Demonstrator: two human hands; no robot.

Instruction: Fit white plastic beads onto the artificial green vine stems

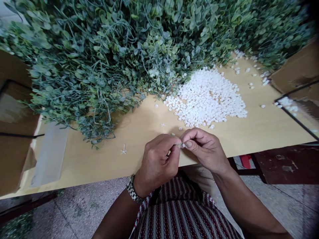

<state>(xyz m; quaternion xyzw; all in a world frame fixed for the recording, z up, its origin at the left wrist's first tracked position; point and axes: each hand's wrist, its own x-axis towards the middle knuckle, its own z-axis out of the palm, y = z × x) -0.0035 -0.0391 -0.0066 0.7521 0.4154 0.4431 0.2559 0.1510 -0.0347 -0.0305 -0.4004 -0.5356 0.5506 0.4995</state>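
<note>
My left hand (159,156), with a metal-banded watch (132,190) on its wrist, is closed in a pinch on a thin greenish stem (178,144). Facing it, my right hand (208,149) pinches a small white bead-like piece (183,145) between thumb and forefinger. Stem and piece meet at the fingertips; whether they are joined is too small to tell. Both hands are just above the table's near edge. Beyond them lies a heap of similar white pieces (206,96), and a few loose ones are scattered around it.
Artificial green foliage (112,49) is piled along the back of the yellowish table (94,162). Cardboard boxes (15,132) with black straps stand at the left and right. Small white star-shaped bits (123,151) lie left of my hands. A dark red bench (291,164) is at the lower right.
</note>
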